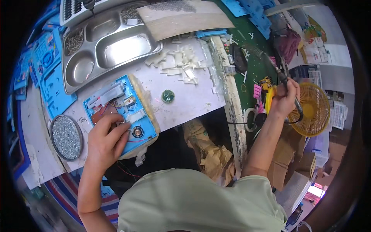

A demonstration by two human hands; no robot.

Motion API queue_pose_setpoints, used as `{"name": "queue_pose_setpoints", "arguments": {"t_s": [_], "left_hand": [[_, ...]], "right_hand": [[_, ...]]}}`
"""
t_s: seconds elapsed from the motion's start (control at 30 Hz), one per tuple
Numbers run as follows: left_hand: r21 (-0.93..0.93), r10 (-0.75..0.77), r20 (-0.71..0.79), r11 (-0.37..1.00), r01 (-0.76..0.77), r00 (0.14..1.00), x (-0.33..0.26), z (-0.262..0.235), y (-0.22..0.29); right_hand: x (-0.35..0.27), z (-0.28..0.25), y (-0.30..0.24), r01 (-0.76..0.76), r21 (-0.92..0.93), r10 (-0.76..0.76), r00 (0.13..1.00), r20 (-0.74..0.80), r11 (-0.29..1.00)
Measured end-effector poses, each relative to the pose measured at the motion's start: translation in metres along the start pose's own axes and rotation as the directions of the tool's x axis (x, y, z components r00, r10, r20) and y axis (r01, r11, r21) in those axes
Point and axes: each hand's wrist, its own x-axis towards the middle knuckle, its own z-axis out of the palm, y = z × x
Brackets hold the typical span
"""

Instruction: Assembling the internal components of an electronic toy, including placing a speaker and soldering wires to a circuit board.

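A blue plastic toy casing (148, 134) lies open on the table, with a small round speaker (137, 132), thin wires and a brown circuit board (109, 117) in it. My left hand (105, 138) rests over its lower left part. Its thumb and fingertips are pinched together beside the speaker; what is between them is hidden. Raised off to the right, my right hand (285, 101) grips a soldering iron (283, 77) by its dark handle. The iron's tip points away to the upper left, over the green surface, and its black cord hangs below my hand.
A steel compartment tray (99, 73) with small screws stands behind the casing. Left of it are a round dish of metal parts (66, 138) and blue casings (58, 92). White plastic pieces (181, 63) and a small green jar (168, 96) lie right. A yellow basket (310, 127) sits beyond my right wrist.
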Motion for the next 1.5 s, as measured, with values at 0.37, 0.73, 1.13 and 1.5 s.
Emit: {"name": "queue_pose_setpoints", "arguments": {"t_s": [0.37, 0.73, 1.13, 1.5], "left_hand": [[-0.075, 0.004, -0.016, 0.997, -0.006, 1.0, -0.01, -0.006, -0.006], [-0.002, -0.031, -0.272, 0.999, 0.032, 0.962, -0.031, -0.001, -0.006], [0.096, -0.039, -0.342, 0.993, 0.076, 0.939, -0.022, -0.002, 0.001], [0.291, -0.033, -0.243, 0.951, 0.105, 0.97, 0.003, 0.013, -0.002]], "right_hand": [[0.044, -0.003, 0.063, -0.272, -0.315, 0.309, 0.948, 0.072, 0.909], [-0.174, 0.148, -0.002, 0.363, -0.175, -0.083, 0.594, 0.8, 0.915], [-0.19, 0.24, 0.0, 0.613, -0.348, 0.087, 0.414, 0.906, 0.71], [-0.168, 0.243, 0.007, 0.513, -0.499, 0.31, 0.412, 0.857, 0.698]]}}
